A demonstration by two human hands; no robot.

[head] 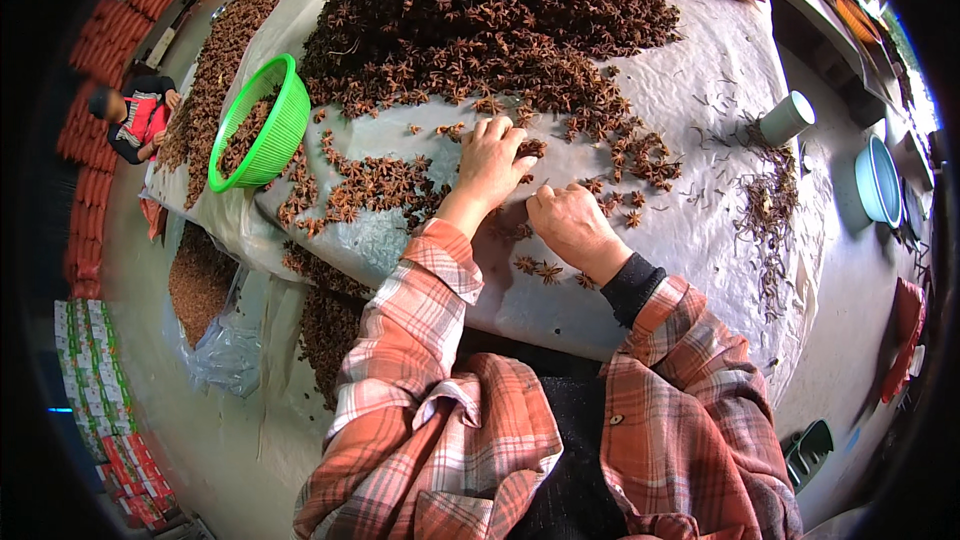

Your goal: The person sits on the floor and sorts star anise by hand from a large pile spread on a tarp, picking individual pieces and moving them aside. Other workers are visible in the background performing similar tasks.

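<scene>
My left hand [489,161] reaches over the plastic-covered table [720,247] with its fingers bent down. Dried star anise pods [532,148] sit by its thumb and forefinger; whether they are gripped cannot be seen. Close by on the right, my right hand [571,226] has its fingers curled in, and what they may pinch is hidden. Loose star anise [549,271] lies just below it. To the left spreads a band of star anise [386,184]. A large dark heap of star anise [480,7] rises beyond both hands.
A green plastic basket [289,120] holding star anise stands tilted at left. Thin dark stems [769,210] lie at right beside a pale cup [787,118]. A blue basin [877,181] is beyond the table. A person [139,116] works by another heap [225,75].
</scene>
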